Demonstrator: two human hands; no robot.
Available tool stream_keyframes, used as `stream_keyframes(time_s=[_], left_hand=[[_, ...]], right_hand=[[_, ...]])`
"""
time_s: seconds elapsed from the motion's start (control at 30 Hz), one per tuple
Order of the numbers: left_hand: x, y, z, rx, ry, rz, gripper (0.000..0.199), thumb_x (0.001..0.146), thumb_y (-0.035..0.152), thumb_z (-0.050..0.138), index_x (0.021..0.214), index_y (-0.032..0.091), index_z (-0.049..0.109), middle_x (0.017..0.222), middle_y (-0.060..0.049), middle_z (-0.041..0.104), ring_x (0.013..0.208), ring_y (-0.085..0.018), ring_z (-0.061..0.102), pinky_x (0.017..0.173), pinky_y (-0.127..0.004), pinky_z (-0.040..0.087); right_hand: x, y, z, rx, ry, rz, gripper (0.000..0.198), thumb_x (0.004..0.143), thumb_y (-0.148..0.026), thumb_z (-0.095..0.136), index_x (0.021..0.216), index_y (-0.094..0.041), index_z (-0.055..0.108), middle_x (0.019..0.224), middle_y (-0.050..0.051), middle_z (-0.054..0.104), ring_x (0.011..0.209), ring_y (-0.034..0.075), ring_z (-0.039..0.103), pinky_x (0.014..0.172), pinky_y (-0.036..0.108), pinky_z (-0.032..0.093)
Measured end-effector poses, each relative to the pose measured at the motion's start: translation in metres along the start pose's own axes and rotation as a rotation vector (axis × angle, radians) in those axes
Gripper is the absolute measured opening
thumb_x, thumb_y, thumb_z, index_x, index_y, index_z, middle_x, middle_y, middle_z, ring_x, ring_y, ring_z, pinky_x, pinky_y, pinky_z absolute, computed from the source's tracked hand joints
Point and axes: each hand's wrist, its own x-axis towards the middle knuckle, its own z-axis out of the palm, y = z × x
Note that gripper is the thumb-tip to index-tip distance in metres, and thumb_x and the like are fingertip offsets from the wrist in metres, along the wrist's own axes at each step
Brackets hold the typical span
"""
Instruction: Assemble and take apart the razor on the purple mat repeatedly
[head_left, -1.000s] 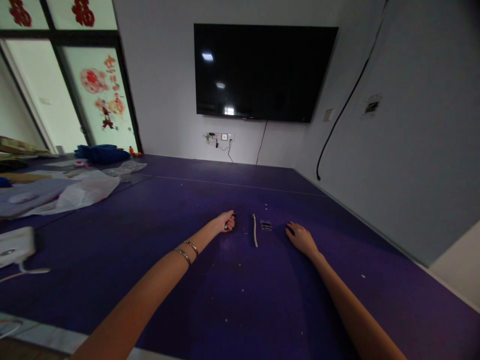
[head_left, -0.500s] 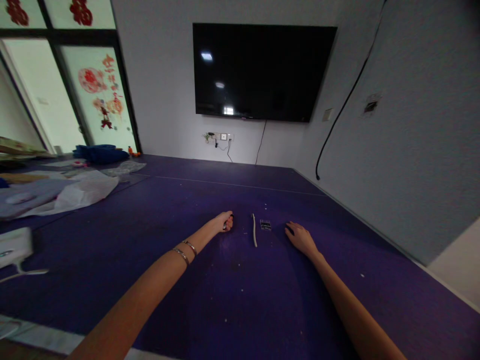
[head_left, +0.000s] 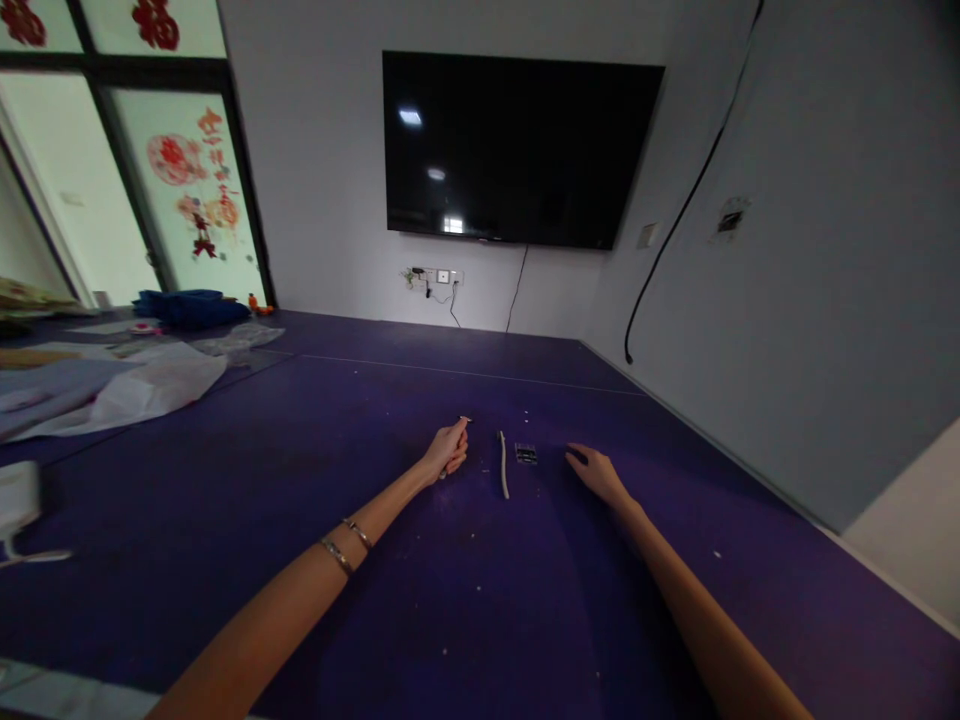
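My left hand (head_left: 448, 449), with two bangles on its forearm, is closed around a slim tool (head_left: 466, 419). A thin, metallic-looking tip of it sticks out past the thumb; the grip hides the rest, so its kind is unclear. To the right of that hand a pale, slightly bent length of cable (head_left: 503, 466) with a dark upper end lies on the purple surface (head_left: 420, 620). Beside the cable is a small clear and dark flat piece (head_left: 526, 454). My right hand (head_left: 596, 472) rests on the surface right of this piece, fingers apart, holding nothing.
White sheeting (head_left: 161, 385) and a blue cloth bundle (head_left: 191, 308) lie at the left, with a white device (head_left: 19, 495) nearer me. A black cable (head_left: 675, 215) hangs along the right wall. A television (head_left: 517, 150) is mounted ahead. Small white scraps dot the surface.
My left hand has turned so its thumb points up and the tool's tip shows beyond it. My right hand stays almost where it was; the view has shifted slightly.
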Motion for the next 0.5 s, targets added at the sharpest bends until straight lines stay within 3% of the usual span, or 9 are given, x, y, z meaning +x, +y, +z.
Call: stream_keyframes(time_s=[0.13,0.3,0.5], left_hand=[[-0.007,-0.004,0.002,0.062,-0.096,0.072,0.044,0.084,0.056,0.034,0.059,0.02,0.036,0.033,0.01,0.026,0.022,-0.005,0.023,0.028,-0.017,0.016],[-0.013,0.0,0.007,0.083,-0.134,0.11,0.045,0.084,0.056,0.033,0.058,0.02,0.037,0.033,0.009,0.027,0.022,-0.005,0.023,0.028,-0.017,0.016],[-0.016,0.001,0.012,0.112,-0.105,0.137,0.045,0.082,0.058,0.036,0.058,0.019,0.038,0.032,0.01,0.028,0.023,-0.005,0.023,0.028,-0.017,0.016]], right_hand=[[0.009,-0.031,-0.006,0.204,0.055,-0.102,0.035,0.081,-0.027,0.047,0.11,-0.017,0.063,0.114,0.008,0.063,0.109,0.02,0.056,0.096,0.032,0.039],[0.015,-0.1,-0.002,0.659,-0.053,-0.137,0.03,0.078,-0.034,0.052,0.1,-0.018,0.066,0.102,0.006,0.068,0.095,0.02,0.062,0.086,0.034,0.046],[0.008,-0.156,-0.002,1.185,-0.397,0.053,0.036,0.077,-0.043,0.056,0.103,-0.019,0.064,0.101,0.01,0.067,0.092,0.018,0.063,0.081,0.033,0.047]])
